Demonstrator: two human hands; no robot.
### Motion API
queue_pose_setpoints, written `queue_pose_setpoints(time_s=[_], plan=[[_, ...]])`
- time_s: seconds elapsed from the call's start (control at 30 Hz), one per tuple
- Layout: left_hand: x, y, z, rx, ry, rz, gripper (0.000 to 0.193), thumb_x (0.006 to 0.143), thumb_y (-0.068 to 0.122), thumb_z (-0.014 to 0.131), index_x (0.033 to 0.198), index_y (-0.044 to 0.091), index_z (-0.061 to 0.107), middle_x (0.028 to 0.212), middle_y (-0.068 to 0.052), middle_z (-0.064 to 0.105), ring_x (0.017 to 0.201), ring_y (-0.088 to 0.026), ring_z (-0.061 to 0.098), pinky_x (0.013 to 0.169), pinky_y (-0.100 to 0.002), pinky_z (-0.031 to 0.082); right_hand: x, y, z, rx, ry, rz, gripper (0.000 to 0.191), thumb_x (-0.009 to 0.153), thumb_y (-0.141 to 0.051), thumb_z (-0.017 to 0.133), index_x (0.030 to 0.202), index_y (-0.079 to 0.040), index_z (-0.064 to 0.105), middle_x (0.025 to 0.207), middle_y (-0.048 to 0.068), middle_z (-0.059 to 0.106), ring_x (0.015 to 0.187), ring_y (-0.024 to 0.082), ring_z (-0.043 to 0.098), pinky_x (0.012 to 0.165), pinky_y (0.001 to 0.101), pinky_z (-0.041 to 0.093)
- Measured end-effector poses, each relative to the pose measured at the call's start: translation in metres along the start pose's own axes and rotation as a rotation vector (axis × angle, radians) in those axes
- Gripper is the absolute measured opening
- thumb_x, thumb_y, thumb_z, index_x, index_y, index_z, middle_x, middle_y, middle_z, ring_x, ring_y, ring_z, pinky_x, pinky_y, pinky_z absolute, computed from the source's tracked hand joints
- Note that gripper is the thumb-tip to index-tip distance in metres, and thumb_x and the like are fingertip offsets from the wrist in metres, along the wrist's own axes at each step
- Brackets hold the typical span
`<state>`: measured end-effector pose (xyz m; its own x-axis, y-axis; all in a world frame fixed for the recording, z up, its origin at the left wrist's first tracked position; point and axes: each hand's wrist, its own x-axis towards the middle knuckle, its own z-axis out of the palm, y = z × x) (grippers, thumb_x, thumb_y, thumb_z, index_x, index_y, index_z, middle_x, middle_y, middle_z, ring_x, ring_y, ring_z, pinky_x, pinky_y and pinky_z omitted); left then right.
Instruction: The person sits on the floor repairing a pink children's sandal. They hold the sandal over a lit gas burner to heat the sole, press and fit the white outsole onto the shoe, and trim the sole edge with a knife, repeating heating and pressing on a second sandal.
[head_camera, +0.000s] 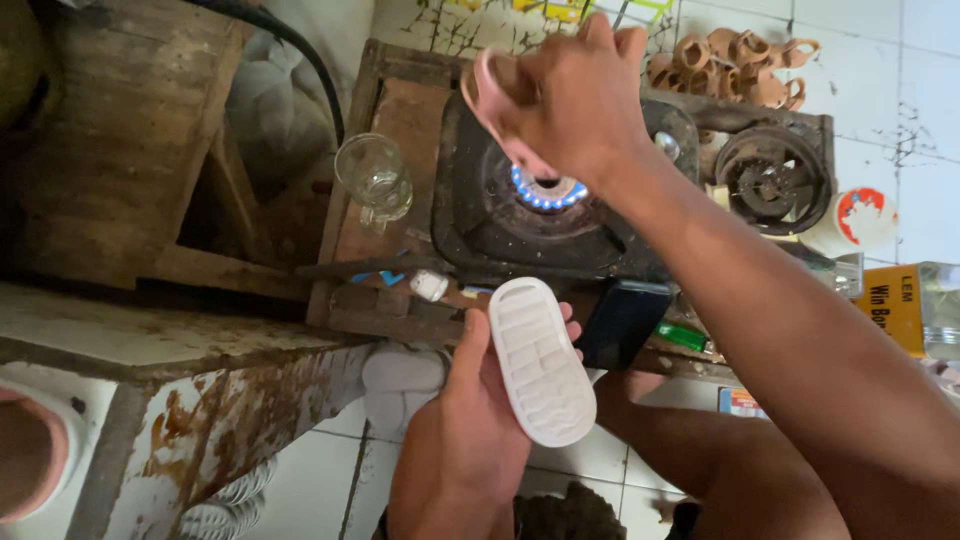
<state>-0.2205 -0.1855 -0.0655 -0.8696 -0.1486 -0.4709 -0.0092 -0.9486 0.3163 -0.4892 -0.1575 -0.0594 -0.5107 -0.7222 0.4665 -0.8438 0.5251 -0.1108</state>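
White rubber shoe sole (541, 362), oval and ribbed with moulded blocks, lies tread-up across the left hand (470, 430), which is closed around it from beneath: the thumb runs up along its left edge and fingertips curl over its right edge. The sole sits low in the view, in front of the stove and well apart from the flame.

Higher up, the right hand (575, 100) is closed on a pale pink shoe upper (500, 100), pinching it between fingers and thumb so that it hangs just above the ring of blue gas flame (545, 192). The flame burns in the left burner of a blackened two-burner metal stove (500, 235); the rusty right burner (772, 182) is unlit.

To the left of the stove, a clear glass mug (374, 178) stands on the worn wooden bench (400, 120). A heap of tan leather strap pieces (735, 65) lies behind the stove, and a black flat phone-like slab (622, 322) rests at the stove's front edge, just beside the sole.
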Motion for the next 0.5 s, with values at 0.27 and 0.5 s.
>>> queue_pose_setpoints(time_s=[0.27, 0.5], plan=[[-0.001, -0.012, 0.0, 0.022, -0.052, 0.036, 0.056, 0.104, 0.046, 0.043, 0.134, 0.001, 0.06, 0.124, -0.018, 0.07, 0.112, -0.029, 0.067, 0.098, -0.044, 0.053, -0.025, 0.001, -0.029, -0.155, -0.296, 0.178, 0.026, 0.068, -0.041, 0.087, 0.064, -0.018, 0.076, 0.073, 0.009, 0.07, 0.104, 0.038, 0.054, 0.096, 0.06, 0.027], [-0.008, -0.024, -0.005, 0.068, -0.117, 0.058, 0.055, 0.106, 0.047, 0.042, 0.133, 0.003, 0.06, 0.124, -0.016, 0.07, 0.111, -0.028, 0.067, 0.097, -0.044, 0.053, -0.105, 0.003, -0.11, 0.763, -0.43, 0.767, 0.034, 0.079, -0.034, 0.078, 0.097, -0.006, 0.077, 0.087, 0.016, 0.069, 0.089, 0.036, 0.065, 0.079, 0.0463, 0.048]])
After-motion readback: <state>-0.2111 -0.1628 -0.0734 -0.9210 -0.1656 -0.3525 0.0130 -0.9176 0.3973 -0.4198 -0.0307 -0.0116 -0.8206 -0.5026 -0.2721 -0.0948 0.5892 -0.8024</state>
